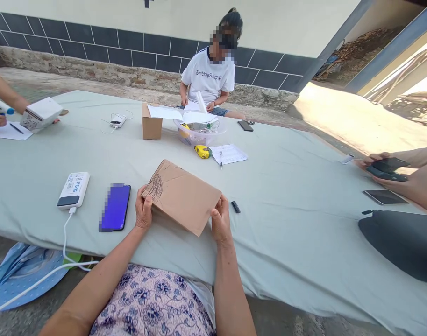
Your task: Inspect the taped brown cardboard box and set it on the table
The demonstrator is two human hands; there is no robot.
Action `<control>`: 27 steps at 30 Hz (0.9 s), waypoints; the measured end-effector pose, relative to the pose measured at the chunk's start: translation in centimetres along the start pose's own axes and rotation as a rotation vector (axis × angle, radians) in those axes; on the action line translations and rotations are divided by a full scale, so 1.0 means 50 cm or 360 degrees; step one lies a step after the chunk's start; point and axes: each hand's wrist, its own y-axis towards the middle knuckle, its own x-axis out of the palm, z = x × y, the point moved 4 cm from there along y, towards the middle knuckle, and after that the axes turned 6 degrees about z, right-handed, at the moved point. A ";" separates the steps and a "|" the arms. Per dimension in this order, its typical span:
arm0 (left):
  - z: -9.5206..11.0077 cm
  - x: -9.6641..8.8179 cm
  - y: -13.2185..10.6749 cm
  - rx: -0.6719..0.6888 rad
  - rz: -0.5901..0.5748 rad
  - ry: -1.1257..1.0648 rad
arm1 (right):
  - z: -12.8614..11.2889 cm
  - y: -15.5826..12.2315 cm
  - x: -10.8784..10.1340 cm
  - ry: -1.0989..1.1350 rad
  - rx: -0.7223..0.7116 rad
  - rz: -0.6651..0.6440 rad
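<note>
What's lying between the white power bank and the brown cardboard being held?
In the head view, a blue-screened phone lies between them; the left hand grips the cardboard.

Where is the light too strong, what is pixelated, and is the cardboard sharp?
Head view: sunlit ground at right is washed out; head view: pixel blocks cover the seated person's face and fringe the blue-screened phone; head view: the cardboard looks fairly sharp.
</note>
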 end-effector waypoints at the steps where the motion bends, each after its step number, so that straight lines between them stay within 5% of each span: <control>1: -0.003 0.000 0.000 0.0006 -0.0014 -0.0014 | -0.002 0.004 -0.001 0.0021 -0.0003 0.0081; 10: -0.007 0.000 -0.001 0.0251 -0.0143 -0.0050 | -0.054 0.010 0.002 0.0271 0.0149 0.0319; 17: -0.041 0.009 0.021 0.0269 -0.0299 -0.0057 | -0.077 0.007 0.011 0.0325 -0.0149 0.0405; 22: -0.028 0.014 0.018 0.0197 -0.0260 0.0020 | -0.065 0.003 0.025 0.0304 -0.0351 0.0550; 27: -0.032 0.025 0.014 -0.0083 -0.0452 -0.0192 | -0.058 -0.005 0.040 0.0201 -0.0494 0.0599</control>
